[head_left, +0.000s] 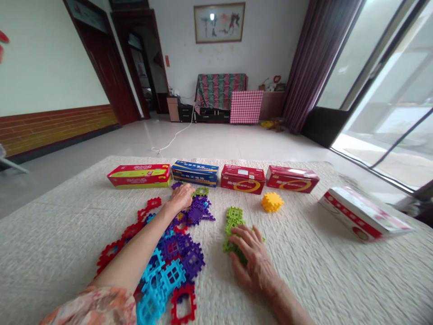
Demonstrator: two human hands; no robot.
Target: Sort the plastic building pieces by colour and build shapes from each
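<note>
Right grip [248,257] rests spread over the green pieces [234,221], fingers fanned, perhaps to keep them bunched apart from the mixed pile [172,248]. Left grip [182,196] lies at the pile's far end, beside another green piece [202,192]; its fingertips are hidden, so whether it pinches anything I cannot tell. Yellow pieces [272,202] sit tidily grouped, likely for the same separation. Printed sides face the wearer: the blue box [195,174] seems to end in "电池", while the red boxes' [242,179] lettering is too soft to trust.
</note>
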